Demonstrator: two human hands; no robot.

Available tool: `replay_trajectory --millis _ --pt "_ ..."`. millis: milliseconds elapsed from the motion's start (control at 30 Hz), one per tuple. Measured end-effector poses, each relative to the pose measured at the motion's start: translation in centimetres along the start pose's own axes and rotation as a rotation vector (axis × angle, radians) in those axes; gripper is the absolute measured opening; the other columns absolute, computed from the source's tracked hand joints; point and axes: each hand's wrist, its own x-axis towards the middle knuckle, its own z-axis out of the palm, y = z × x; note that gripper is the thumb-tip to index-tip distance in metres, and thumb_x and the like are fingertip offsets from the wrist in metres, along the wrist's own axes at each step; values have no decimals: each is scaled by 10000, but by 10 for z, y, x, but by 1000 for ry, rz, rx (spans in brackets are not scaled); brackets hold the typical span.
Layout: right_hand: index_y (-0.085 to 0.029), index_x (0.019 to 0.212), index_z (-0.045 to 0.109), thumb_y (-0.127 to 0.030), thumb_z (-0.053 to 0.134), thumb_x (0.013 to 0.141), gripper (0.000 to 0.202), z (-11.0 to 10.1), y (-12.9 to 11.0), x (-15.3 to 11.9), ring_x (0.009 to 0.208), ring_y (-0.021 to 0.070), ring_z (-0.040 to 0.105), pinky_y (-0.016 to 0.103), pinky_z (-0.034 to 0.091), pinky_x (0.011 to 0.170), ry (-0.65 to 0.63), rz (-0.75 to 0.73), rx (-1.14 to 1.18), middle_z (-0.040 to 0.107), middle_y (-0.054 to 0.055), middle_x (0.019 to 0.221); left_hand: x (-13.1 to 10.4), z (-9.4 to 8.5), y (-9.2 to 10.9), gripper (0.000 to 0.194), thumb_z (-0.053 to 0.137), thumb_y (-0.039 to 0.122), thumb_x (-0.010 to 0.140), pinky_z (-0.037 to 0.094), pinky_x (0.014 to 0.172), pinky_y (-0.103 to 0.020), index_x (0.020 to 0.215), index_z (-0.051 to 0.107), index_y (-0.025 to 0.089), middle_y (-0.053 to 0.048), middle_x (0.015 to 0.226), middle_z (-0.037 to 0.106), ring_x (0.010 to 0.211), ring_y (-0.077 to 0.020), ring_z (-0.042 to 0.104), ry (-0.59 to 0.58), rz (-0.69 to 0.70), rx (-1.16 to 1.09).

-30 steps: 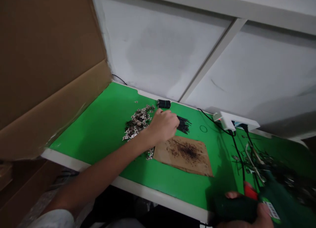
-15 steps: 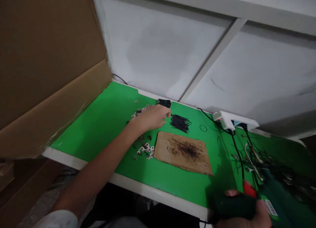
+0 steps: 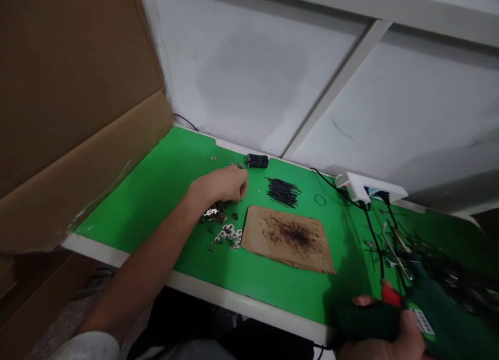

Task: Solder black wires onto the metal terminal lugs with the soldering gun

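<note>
The black wires (image 3: 283, 192) lay crosswise, right of the left hand (image 3: 220, 185), which curled over the metal pieces (image 3: 229, 235), any pinch hidden, nearer both than the right hand (image 3: 407, 341), wrapped round a green tool (image 3: 444, 316).

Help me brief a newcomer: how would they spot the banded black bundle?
Start with the green table and follow it to its far edge, by the white wall. Near that edge, beyond the brown pad, lies the short black bundle. A green band holds it together, while the black sticks nearby lie loose.
</note>
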Motion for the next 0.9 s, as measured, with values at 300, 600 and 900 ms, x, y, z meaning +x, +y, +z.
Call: replay_trajectory --millis 300,600,900 --pt "-242 867 625 -212 742 489 397 -1 1 1 465 149 502 299 413 296 -29 -1 -16 628 -14 742 6 2 2 156 646 58 774 468 722 -242 717 744 166 -24 747 746 710 -147 649 15 134 -96" --pt "-258 984 582 -242 758 573 447 -5 -7 -4 494 163 512 348 432 422 -89 75 -112 663 -9 822 18 52 61 91 683 116 778 399 615 -207 819 745 169 14 760 705 679 -110 593 -138 594 -262" --pt "-276 1016 542 -266 751 664 410 -12 -6 -5 525 179 532 360 407 478 -158 65 -135 691 16 913 14 59 68 138 712 178 823 402 660 -254 955 701 219 14 980 713 885 -157 649 123 462 -93"
